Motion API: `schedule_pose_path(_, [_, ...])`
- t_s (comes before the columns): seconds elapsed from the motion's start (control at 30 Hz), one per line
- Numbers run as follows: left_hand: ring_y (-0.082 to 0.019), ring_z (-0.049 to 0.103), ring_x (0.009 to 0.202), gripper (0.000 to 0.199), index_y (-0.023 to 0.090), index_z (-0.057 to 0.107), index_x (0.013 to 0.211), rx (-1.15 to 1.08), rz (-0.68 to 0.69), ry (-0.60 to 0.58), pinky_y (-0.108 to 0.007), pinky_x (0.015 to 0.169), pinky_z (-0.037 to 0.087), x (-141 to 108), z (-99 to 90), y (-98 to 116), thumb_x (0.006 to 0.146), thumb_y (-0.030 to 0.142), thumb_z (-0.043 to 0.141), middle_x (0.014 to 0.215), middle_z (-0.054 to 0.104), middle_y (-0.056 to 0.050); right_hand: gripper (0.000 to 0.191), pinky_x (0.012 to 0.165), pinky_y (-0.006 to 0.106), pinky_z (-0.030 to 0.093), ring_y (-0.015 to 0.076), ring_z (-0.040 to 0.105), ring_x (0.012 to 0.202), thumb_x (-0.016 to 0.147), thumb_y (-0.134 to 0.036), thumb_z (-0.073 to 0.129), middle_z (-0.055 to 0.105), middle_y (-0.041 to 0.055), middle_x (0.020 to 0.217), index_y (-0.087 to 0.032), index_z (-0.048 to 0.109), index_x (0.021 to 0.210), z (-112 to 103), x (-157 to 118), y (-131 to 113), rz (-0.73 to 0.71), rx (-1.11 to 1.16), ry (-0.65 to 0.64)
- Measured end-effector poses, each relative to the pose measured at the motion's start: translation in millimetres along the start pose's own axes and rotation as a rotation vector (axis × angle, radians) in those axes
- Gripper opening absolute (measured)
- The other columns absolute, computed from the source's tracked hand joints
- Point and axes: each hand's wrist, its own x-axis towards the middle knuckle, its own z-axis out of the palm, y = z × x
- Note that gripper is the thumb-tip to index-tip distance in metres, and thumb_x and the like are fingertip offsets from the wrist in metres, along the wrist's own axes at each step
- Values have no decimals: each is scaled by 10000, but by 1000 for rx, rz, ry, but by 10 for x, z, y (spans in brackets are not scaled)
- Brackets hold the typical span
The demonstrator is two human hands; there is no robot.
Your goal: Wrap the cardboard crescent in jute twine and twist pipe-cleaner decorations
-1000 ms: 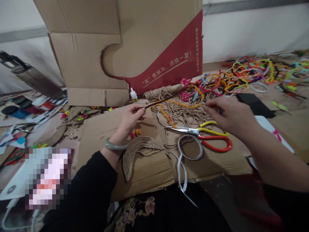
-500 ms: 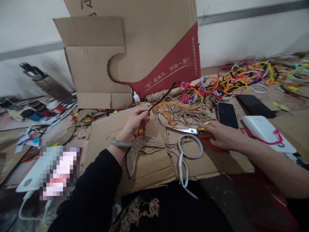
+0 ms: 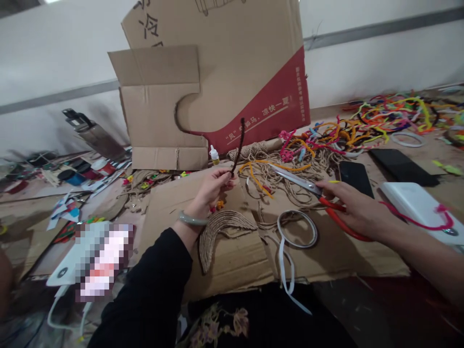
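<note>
My left hand (image 3: pixel 216 188) pinches a dark brown pipe cleaner (image 3: pixel 239 145) that sticks up from the fingertips. A small orange and red piece (image 3: pixel 219 205) shows under that hand. In my right hand (image 3: pixel 348 205) is a pair of scissors (image 3: pixel 308 186) with red handles, its blades pointing left over the twine. Below my left hand, a curved piece of coiled twine (image 3: pixel 217 232) lies on a cardboard sheet (image 3: pixel 232 275). A roll of white double-sided tape (image 3: pixel 315 232) rests between my hands, its loose end trailing toward me.
Behind stands a large cardboard panel (image 3: pixel 232 58). Loose twine (image 3: pixel 290 191), a glue bottle (image 3: pixel 214 154) and colourful pipe cleaners (image 3: pixel 384 116) lie beyond my hands. Phones (image 3: pixel 357 179) and a white power bank (image 3: pixel 416 208) are at right; a bottle (image 3: pixel 97 137) and paint jars (image 3: pixel 72 177) at left.
My right hand has lifted the scissors off the cardboard. The pipe cleaner in my left hand now points more upright. The whole view has shifted slightly.
</note>
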Motion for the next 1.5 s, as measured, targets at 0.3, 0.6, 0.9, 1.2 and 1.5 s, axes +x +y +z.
schedule_pose_path(0.3, [-70, 613, 547, 300, 137, 553, 805, 25, 36, 27, -205, 573, 473, -38, 80, 14, 627, 267, 757, 754, 679, -7, 552, 860, 438, 487, 289, 609, 1032, 823, -545, 471, 634, 108, 1170, -212, 512, 1261, 40, 169, -564, -21, 252, -259])
schedule_pose_path(0.6, [-84, 619, 527, 274, 129, 553, 772, 26, 10, 27, -213, 563, 478, -36, 125, 9, 620, 243, 750, 696, 680, -14, 580, 859, 408, 487, 289, 621, 1038, 820, -556, 453, 636, 98, 1203, -221, 520, 1288, 187, 295, -635, -35, 298, -284])
schedule_pose_path(0.9, [-85, 619, 535, 282, 130, 560, 788, 19, 16, 43, -205, 546, 463, -19, 93, 3, 619, 257, 745, 682, 674, -12, 554, 793, 371, 507, 267, 653, 939, 808, -521, 492, 684, 87, 1088, -229, 532, 1277, 218, 282, -616, -35, 298, -267])
schedule_pose_path(1.2, [-86, 614, 523, 271, 128, 565, 778, 56, 4, 36, -221, 567, 479, -26, 120, -4, 621, 254, 745, 679, 672, -15, 558, 806, 389, 499, 280, 638, 977, 840, -536, 450, 656, 94, 1151, -245, 493, 1314, 221, 293, -610, -52, 278, -305])
schedule_pose_path(1.5, [-85, 621, 534, 272, 127, 571, 773, 79, 10, 14, -213, 567, 483, -43, 135, -14, 615, 261, 748, 686, 675, -16, 591, 782, 365, 509, 262, 657, 911, 817, -551, 469, 692, 87, 1051, -235, 500, 1315, 190, 299, -653, -47, 346, -334])
